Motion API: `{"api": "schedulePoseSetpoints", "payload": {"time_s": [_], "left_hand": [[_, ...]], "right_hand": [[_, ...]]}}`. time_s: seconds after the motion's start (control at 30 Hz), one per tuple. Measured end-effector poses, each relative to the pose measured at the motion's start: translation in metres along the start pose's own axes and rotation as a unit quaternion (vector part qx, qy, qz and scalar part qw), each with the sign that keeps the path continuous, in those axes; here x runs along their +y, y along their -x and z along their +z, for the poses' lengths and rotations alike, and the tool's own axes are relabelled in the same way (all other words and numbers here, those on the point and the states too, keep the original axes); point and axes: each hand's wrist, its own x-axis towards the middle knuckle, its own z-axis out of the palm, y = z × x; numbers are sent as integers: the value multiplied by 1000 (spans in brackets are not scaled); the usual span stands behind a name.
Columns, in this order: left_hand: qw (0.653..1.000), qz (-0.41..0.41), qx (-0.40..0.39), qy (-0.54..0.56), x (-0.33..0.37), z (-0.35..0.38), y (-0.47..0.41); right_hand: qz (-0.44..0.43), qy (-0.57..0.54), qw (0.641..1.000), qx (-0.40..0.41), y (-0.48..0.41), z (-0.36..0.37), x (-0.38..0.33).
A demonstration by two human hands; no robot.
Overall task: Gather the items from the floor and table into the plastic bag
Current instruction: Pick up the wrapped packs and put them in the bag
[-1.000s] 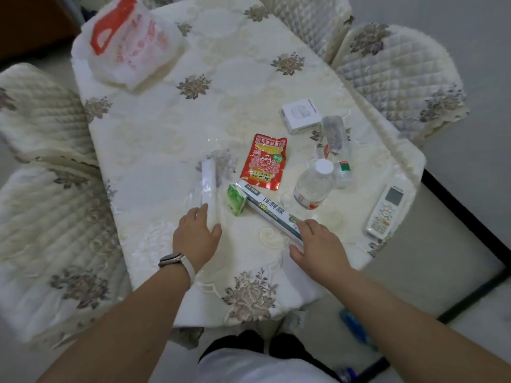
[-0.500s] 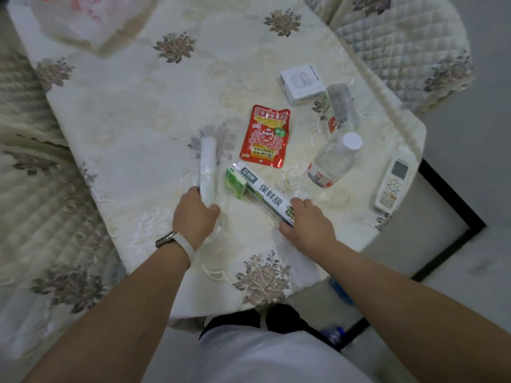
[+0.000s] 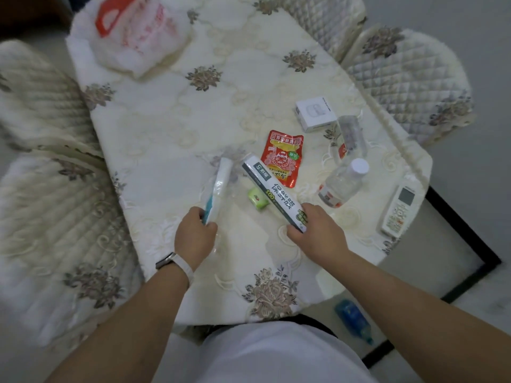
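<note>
Down on the floor, nearer than the long box (image 3: 273, 189) and off to its right, a blue bottle (image 3: 352, 320) lies just past the near edge of the bench (image 3: 171, 120). Up on the cloth, the right hand (image 3: 318, 233) has fingers and thumb curled round the near end of that long box. The left hand (image 3: 195, 239), a watch (image 3: 174, 262) on its wrist, is closed round the near end of a white roll (image 3: 219, 183) just left of the box. Half a second ago both things lay flat under the hands. Now the roll's far end has tipped rightward toward the box, and the box has swung so that its far end overlaps the lower corner of the red packet (image 3: 283, 158). That swing leaves the small green packet (image 3: 257, 199) against the box's left side, where before it sat at the box's far tip. I can't tell whether either held item is clear of the cloth. Right of the box a capped clear bottle (image 3: 341, 183) lies on its side, with the remote control (image 3: 401, 207) further right by the bench edge. Beyond the box to the right are a second clear bottle (image 3: 351, 136) and a small white carton (image 3: 315, 113). The plastic bag (image 3: 138, 31) sits well apart from the box and both hands, far to the left at the bench's far corner.
</note>
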Motion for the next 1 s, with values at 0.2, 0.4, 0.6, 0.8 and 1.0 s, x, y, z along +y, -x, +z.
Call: {"api": "schedulePoseSetpoints", "payload": {"time_s": [0.2, 0.4, 0.6, 0.8, 1.0], "left_hand": [[992, -30, 45, 114, 21, -16, 29], [971, -52, 108, 206, 42, -31, 56], [941, -51, 206, 264, 39, -43, 92], [913, -102, 262, 295, 1, -62, 131], [891, -134, 302, 312, -46, -85, 168]], "right_hand": [[-66, -38, 997, -25, -11, -12, -9], [-124, -83, 987, -56, -22, -19, -22], [-176, -128, 971, -96, -23, -26, -43], [-216, -148, 954, -149, -6, -15, -78], [-247, -130, 944, -174, 30, 4, -120]]}}
